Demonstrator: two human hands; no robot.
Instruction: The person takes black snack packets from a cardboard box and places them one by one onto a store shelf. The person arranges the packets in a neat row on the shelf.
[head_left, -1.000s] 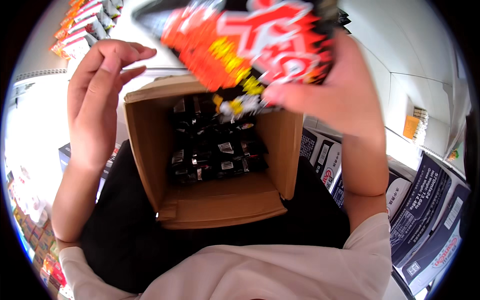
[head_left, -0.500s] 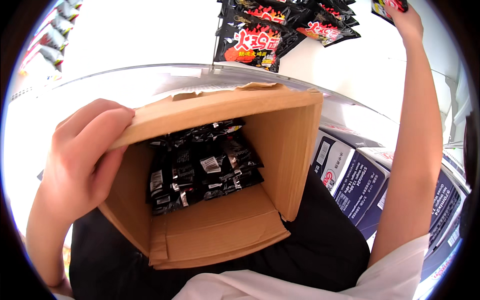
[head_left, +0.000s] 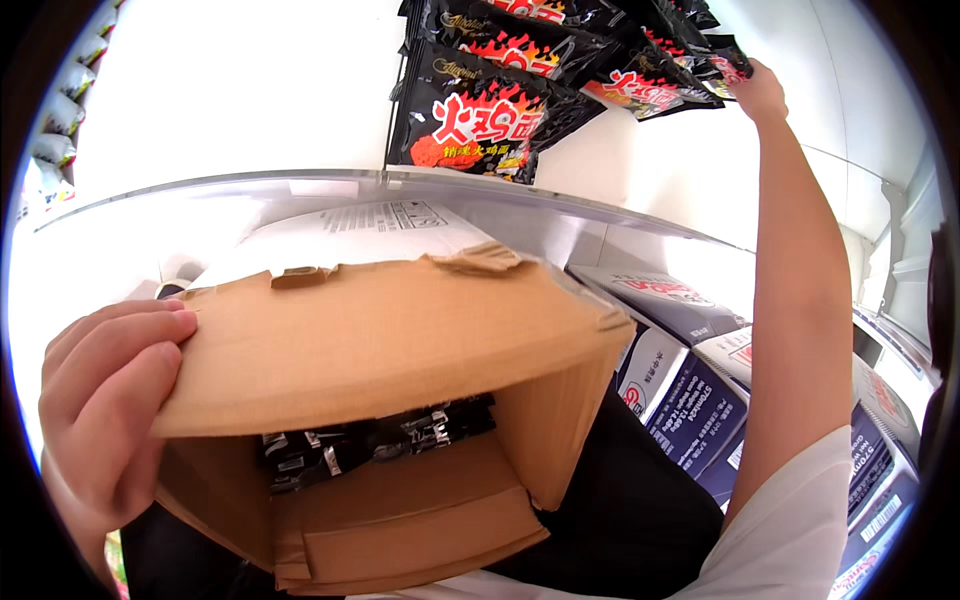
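My left hand (head_left: 115, 410) grips the left edge of an open cardboard box (head_left: 390, 345), which tilts with its mouth toward me. Inside the box lie black instant noodle packets (head_left: 375, 440), partly hidden by the upper flap. My right arm stretches up to a shelf (head_left: 300, 120), where my right hand (head_left: 760, 92) is closed on the edge of a black and red noodle packet (head_left: 728, 72). That packet stands at the right end of several matching noodle packets (head_left: 480, 120) lined up on the shelf.
Blue and white cartons (head_left: 690, 400) stand at the right, below the shelf and beside my leg. A clear strip (head_left: 330, 180) runs along the shelf's front edge. More packets (head_left: 60, 130) stand in a row at the far left.
My right hand has moved left with the packet, bringing it against the row on the shelf. The box has tipped and shifted lower, so its flap hides more of the packets inside.
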